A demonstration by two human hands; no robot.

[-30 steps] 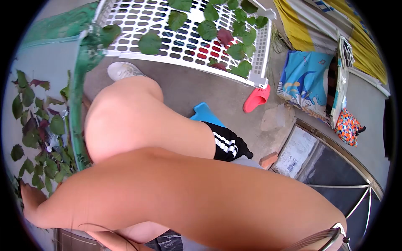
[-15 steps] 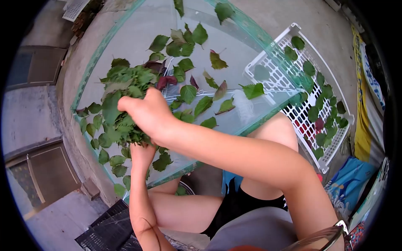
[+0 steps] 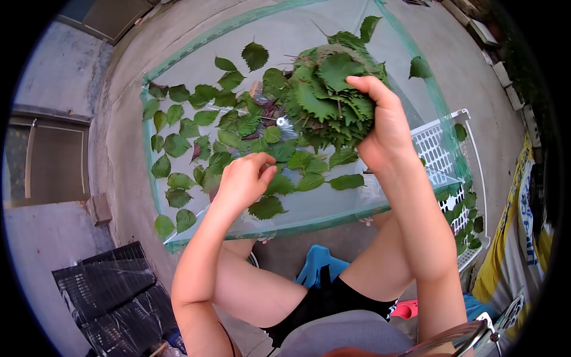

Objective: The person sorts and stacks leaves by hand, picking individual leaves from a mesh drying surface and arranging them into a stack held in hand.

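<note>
A thick bunch of green, saw-edged perilla leaves is held up in my right hand, the thumb on top and the fingers hidden behind it. My left hand hovers low over the near part of a pale mesh screen with a green border. Its fingers are bent with the thumb slightly apart, and no leaf shows between them. Loose perilla leaves lie spread over the screen, densest at the left and middle, some showing purple undersides.
A white plastic crate with leaves in it stands at the right, partly under the screen. Near my legs is a blue plastic stool. Black plastic sheeting lies at lower left, and yellow-white sacking at far right.
The bunch has moved right across the screen in my right hand. My left hand, earlier under the bunch, has come away from it. The camera view has shifted too.
</note>
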